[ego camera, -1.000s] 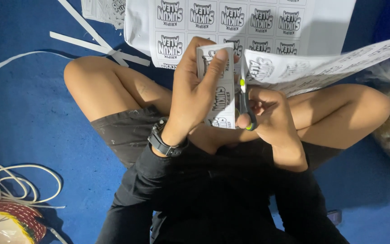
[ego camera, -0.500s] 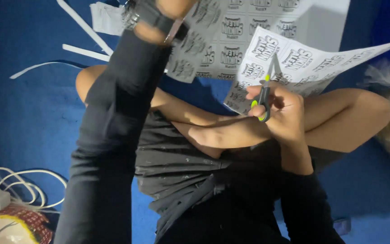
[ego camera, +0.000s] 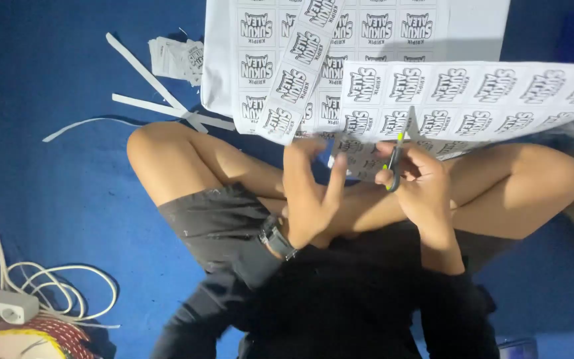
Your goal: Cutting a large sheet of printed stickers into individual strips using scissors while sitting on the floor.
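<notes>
Head view: my right hand (ego camera: 420,183) is closed around the scissors (ego camera: 395,156), blades at the near edge of the label sheet (ego camera: 473,96) over my knees. My left hand (ego camera: 310,193) is loosely open, fingertips touching that edge. A cut strip (ego camera: 300,73) lies on another sheet (ego camera: 227,73) on the blue floor (ego camera: 48,199).

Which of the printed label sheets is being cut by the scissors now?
The sheet that the right hand cuts with scissors, raised above the knees; the other sheet lies flat on the blue floor.
</notes>
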